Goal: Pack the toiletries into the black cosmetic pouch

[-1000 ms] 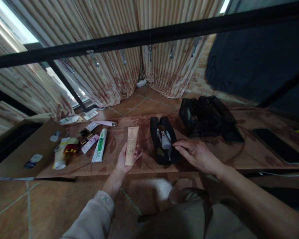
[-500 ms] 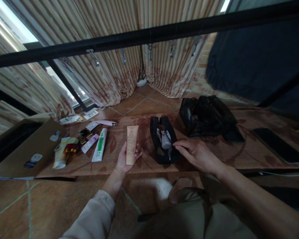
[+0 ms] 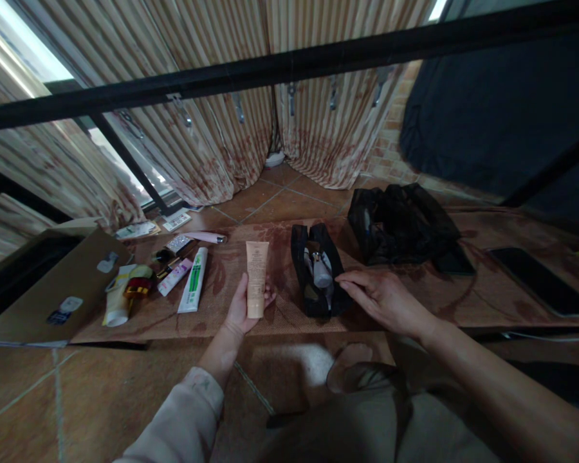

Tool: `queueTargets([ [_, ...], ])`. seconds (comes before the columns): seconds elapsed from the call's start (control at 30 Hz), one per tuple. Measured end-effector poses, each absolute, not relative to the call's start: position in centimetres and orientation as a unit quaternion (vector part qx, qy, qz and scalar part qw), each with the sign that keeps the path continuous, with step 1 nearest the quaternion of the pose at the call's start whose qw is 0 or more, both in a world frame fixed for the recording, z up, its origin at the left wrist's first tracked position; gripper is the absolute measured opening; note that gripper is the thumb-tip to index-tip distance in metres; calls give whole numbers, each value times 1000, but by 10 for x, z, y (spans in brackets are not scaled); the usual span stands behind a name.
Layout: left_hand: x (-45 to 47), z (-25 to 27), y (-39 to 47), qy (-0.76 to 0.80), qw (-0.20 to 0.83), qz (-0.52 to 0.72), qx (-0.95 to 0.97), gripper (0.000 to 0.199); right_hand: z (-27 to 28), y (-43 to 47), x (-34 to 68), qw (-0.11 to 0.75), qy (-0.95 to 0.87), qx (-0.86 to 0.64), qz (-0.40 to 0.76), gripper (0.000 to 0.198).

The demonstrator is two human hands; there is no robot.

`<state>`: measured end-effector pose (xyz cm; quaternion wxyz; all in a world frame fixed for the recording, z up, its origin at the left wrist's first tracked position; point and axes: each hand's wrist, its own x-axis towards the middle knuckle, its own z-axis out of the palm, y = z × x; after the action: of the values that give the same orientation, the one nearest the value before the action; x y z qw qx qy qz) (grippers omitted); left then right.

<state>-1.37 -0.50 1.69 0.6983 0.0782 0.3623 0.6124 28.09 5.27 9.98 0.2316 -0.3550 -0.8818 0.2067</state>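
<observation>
A beige squeeze tube (image 3: 257,276) stands upright in my left hand (image 3: 240,308), whose fingers wrap round its back; small print covers the side facing me. To its right, a small black pouch (image 3: 336,283) lies unzipped on the cloth-covered bench. Inside it I see a pale bottle (image 3: 321,273) and other items too dark to name. My right hand (image 3: 381,296) pinches the pouch's right edge between thumb and forefinger. Left of the tube lies a white and green tube (image 3: 193,281).
Further left are a pink and white tube (image 3: 174,276), a red-and-gold jar (image 3: 139,286), a cream tube (image 3: 118,305) and a cardboard box (image 3: 72,289). A larger black mesh bag (image 3: 405,225) and a phone (image 3: 543,280) lie right. A dark metal rail (image 3: 289,67) crosses above.
The beige tube has shifted very slightly to the right and up in my left hand. My right hand keeps its place at the pouch's edge.
</observation>
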Motion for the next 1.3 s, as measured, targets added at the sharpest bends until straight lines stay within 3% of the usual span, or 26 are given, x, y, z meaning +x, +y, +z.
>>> queueTargets([
  [1.3,-12,14,-7,351,696,623,65,44,103,51,278,240,-881,-346,216,26],
])
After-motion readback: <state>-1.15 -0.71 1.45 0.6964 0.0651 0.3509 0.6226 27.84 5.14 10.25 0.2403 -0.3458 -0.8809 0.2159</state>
